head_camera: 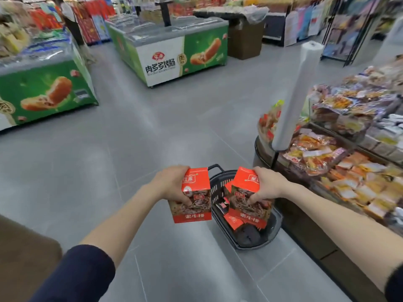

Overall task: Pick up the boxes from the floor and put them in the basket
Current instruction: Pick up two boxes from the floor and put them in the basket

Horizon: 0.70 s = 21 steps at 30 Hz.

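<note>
My left hand point(172, 184) grips a red-orange snack box point(195, 205) from above, holding it in the air just left of the basket. My right hand point(268, 184) holds a second box of the same kind point(248, 210) over the basket's opening. The dark plastic basket point(259, 245) stands on the grey floor beside the shelf base. Its handle is raised at the far side. Inside it lie more red boxes point(233, 221), partly hidden behind the box in my right hand.
A snack display shelf point(353, 171) runs along the right, with a roll of plastic bags point(298, 94) on a post. Two green chest freezers point(172, 51) stand across the aisle. A person stands at the far left. Grey floor tiles stretch between.
</note>
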### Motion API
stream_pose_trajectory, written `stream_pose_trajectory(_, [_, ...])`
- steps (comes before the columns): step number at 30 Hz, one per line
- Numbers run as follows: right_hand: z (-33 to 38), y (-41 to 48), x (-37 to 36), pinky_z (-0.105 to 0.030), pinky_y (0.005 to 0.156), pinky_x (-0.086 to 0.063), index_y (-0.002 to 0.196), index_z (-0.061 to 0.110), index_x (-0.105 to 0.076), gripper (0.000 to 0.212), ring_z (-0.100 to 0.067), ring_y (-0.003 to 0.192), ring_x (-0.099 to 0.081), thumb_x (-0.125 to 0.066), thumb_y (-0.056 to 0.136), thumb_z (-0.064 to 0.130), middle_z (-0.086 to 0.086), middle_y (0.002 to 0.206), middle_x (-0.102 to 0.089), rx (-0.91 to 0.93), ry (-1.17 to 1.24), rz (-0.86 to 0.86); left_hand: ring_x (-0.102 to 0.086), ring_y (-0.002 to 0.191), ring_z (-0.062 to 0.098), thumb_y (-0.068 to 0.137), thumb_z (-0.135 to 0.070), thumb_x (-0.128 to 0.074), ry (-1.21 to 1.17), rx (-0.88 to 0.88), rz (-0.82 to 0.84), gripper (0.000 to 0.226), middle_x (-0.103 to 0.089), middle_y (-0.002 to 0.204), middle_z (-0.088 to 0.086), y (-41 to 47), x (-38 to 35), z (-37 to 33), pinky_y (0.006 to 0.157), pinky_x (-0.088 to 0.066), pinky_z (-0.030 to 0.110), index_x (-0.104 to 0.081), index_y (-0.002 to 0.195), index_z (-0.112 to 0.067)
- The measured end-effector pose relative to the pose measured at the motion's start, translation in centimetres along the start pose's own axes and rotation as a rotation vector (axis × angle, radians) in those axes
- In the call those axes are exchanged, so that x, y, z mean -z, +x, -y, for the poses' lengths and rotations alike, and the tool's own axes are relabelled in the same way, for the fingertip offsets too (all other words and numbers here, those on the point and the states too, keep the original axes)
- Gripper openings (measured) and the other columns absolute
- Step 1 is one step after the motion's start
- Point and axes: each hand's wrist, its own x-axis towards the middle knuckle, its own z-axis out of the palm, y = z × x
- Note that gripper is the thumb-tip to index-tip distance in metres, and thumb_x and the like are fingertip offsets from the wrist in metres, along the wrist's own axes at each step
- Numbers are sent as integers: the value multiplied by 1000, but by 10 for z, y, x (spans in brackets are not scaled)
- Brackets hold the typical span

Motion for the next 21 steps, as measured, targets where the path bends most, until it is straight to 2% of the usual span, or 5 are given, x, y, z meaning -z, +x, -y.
stream_pose_trajectory(4, [-24,38,8,-43,94,-44,125,16,-38,96,-25,112,-52,-78,50,60,-3,122,-54,-61,-17,-28,-52,109,19,56,-52,-83,34,-99,26,87,-55,120,-1,67,2,4,88,-47,34,-42,126,-19])
stream_pose_trajectory(10, [-47,82,3,-42,96,-43,132,17,-34,100,-25,115,-51,-78,52,59,-3,125,-52,-164,33,-18,-52,108,19,55,-53,-83,59,-256,80,86,-55,118,-2,158,-3,16,85,-43,30,-42,124,-19])
stream_pose_trajectory(18, [-50,144,-49,-40,95,-42,131,17,-35,98,-24,113,-51,-76,53,60,-3,124,-52,-385,78,-9,-47,120,20,59,-49,-81,94,-500,148,98,-48,134,0,292,-46,54,95,-42,32,-32,138,-18])
stream_pose_trajectory(21, [-45,170,-76,-39,97,-36,135,18,-30,99,-24,117,-46,-72,56,61,-2,128,-48,-481,84,-16,-44,122,19,58,-50,-79,105,-607,157,100,-46,135,-2,339,-64,72,97,-43,32,-31,139,-19])
